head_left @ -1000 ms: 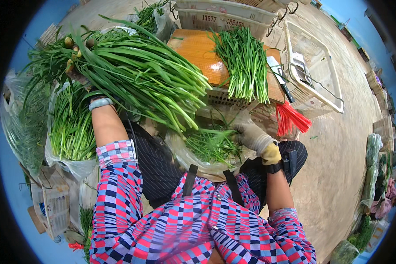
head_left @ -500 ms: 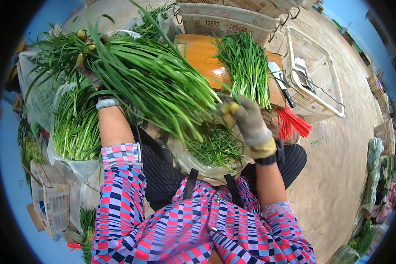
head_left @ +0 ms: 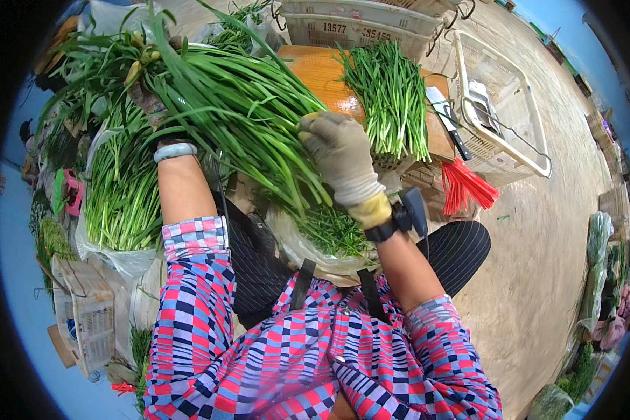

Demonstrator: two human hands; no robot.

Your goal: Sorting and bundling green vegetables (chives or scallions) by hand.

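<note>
The large bunch of long green stalks [head_left: 238,115] is held up in front of the person, to the left of centre, its leafy tips spreading toward the upper left and its paler ends slanting down to the right. The left hand [head_left: 148,103], in a soiled glove, grips the bunch near the leafy end; part of that hand is hidden by leaves. A pale bracelet [head_left: 176,151] circles the left wrist. The right hand [head_left: 339,150], in a grey and yellow glove, is at the lower right side of the bunch with its fingers curled against the stalks; whether it pinches any of them cannot be told. A black strap [head_left: 381,231] goes round the right wrist.

Beneath the bunch, between the person's legs, an open plastic bag [head_left: 281,234] holds loose green pieces [head_left: 339,231]. Beyond the right hand, a smaller bunch [head_left: 392,98] lies on the brown worktop [head_left: 308,66]. A knife [head_left: 442,110] with a black handle lies to its right, and red strips [head_left: 467,187] hang below the handle. A white crate [head_left: 532,122] stands just beside the worktop, with stacked crates [head_left: 360,29] behind. At the left, upright stalks [head_left: 122,196] fill another bag [head_left: 122,260].
</note>
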